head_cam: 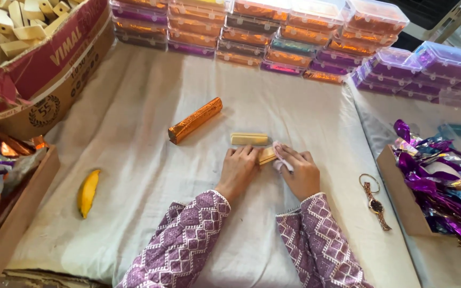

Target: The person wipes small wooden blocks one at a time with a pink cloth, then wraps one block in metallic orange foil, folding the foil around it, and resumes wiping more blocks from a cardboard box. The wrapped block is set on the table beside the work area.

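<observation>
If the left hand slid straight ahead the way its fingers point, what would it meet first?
Probably the bare pale block lying just beyond the left hand, across a narrow strip of white cloth. The foil-wrapped orange bar lies farther left, seemingly off that line.

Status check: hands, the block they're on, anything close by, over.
Left hand and right hand both on small pale block, right pressing pink cloth against it. Second block lies just beyond. Orange foil bar further off, wristwatch to the right.

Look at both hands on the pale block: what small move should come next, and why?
Probably finish wiping with the small pinkish cloth under the right hand, while the left hand steadies the pale rectangular block. A second pale block lies bare beyond; only the orange foil-wrapped bar is covered.
</observation>
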